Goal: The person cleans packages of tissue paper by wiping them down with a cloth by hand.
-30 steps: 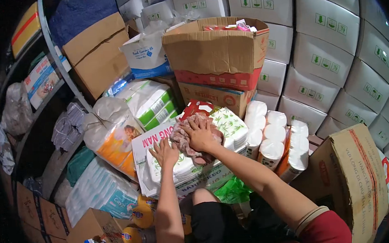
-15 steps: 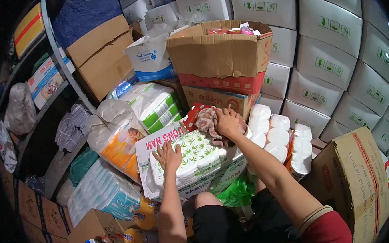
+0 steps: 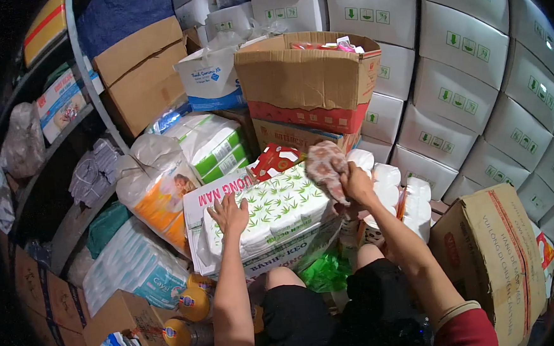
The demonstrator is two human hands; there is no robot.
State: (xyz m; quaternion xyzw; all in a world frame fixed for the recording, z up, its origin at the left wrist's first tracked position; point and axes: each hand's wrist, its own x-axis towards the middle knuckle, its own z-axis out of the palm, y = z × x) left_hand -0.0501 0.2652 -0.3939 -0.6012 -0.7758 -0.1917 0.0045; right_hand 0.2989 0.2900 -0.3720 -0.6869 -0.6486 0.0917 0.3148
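My left hand [image 3: 230,215] lies on the left end of a white pack with a green leaf print [image 3: 279,208], its fingers spread. The pack rests on top of a white carton with pink and dark lettering [image 3: 212,196]. At the pack's right end, my right hand [image 3: 359,187] is closed on a crumpled brownish-pink cloth [image 3: 326,165]. The cloth hangs beside the pack's far right corner; whether it touches the pack I cannot tell. Behind the pack shows a red patterned packet [image 3: 275,161].
White paper rolls [image 3: 389,185] stand to the right, near a large brown carton [image 3: 491,255]. Left are an orange pack in clear plastic [image 3: 161,193], blue-wrapped rolls [image 3: 137,270] and orange-capped bottles [image 3: 193,304]. An open brown box [image 3: 303,76] and stacked white cartons [image 3: 463,47] stand behind.
My right hand has moved right and toward me, lifting the cloth off the pack's top to its right end. My left hand stays on the pack.
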